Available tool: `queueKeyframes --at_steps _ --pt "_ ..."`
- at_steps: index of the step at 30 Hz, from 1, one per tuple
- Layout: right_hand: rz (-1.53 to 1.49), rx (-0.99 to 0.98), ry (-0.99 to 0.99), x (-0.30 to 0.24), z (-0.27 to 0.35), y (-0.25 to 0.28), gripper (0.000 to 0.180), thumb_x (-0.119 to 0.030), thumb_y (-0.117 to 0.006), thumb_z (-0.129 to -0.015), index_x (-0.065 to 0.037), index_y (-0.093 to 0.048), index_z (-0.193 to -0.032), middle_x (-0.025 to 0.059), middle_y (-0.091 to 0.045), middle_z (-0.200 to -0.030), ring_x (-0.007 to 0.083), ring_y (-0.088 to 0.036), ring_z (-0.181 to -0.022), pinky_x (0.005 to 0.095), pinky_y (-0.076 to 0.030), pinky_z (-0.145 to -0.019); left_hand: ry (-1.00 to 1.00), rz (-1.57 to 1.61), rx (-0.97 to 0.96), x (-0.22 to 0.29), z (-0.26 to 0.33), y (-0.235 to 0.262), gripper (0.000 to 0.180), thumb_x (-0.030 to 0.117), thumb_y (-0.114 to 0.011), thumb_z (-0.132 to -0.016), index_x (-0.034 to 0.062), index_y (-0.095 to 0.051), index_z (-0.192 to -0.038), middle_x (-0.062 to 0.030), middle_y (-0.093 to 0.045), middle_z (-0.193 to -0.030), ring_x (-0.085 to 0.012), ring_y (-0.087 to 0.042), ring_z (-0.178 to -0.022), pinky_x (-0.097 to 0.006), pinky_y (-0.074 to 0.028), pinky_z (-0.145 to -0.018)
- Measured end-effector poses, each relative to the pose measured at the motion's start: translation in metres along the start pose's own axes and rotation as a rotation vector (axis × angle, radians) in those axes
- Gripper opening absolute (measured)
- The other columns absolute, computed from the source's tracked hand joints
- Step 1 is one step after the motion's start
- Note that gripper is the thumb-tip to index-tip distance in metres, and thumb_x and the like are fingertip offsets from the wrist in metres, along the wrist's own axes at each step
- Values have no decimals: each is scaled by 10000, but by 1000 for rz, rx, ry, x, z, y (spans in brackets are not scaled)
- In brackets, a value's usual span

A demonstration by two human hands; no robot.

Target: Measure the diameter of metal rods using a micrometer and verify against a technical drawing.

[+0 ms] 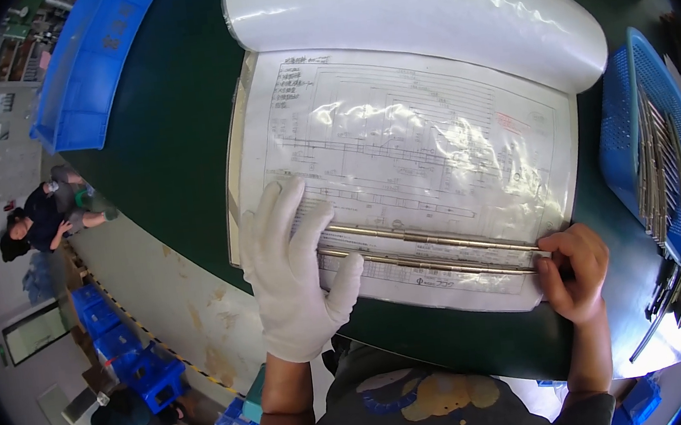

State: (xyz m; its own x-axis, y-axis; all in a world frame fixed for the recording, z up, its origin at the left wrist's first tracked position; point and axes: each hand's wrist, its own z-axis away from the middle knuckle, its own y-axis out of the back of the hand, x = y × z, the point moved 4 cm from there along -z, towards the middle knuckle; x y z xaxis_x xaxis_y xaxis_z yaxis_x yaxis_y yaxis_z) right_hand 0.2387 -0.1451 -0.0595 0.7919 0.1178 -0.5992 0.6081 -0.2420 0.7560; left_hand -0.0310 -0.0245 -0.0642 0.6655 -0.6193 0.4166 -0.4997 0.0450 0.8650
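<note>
Green tabletop point(177, 155) with sleeved technical drawing point(401, 156); across the drawing's lower part, two metal rods point(435, 239), left hand point(291, 280) spread over their left ends, right hand point(579, 270) pinching the right; light contact should keep them parallel.

I count two hands: one gloved left hand point(294, 280) and one bare right hand point(583, 274). Two slim metal rods point(437, 264) lie between the gloved fingers and the bare ones. One printed drawing sheet point(407, 131) lies beneath those fingers, and one curled-back sheet point(404, 27) is beyond the fingertips. I see one green table point(177, 155) under them. There is one blue bin point(84, 98), beyond and left of the gloved fingers, and one blue basket point(617, 121), right of the bare fingers; its metal pieces point(656, 171) overlap too much to count. Two other people point(44, 215) appear, far left of the gloved fingers.
</note>
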Motion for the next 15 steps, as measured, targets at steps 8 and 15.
queueKeyframes --at_steps 8,15 --pt "-52 -36 134 2 -4 -12 157 -136 -736 -693 -98 -593 -746 53 -560 -686 240 -575 -591 342 -459 -528 32 -27 -21 3 6 6 339 -17 -544 -685 17 -533 -1022 -207 -511 -1306 -396 -451 -1208 -479 -331 -1047" --pt "18 5 200 -12 8 -9 196 -183 -697 -757 -85 -531 -717 53 -469 -661 232 -537 -572 346 -435 -503 -99 -22 -128 6 13 -6 393 148 -641 -740 69 -590 -1121 -149 -497 -1295 -389 -460 -1180 -484 -373 -994"
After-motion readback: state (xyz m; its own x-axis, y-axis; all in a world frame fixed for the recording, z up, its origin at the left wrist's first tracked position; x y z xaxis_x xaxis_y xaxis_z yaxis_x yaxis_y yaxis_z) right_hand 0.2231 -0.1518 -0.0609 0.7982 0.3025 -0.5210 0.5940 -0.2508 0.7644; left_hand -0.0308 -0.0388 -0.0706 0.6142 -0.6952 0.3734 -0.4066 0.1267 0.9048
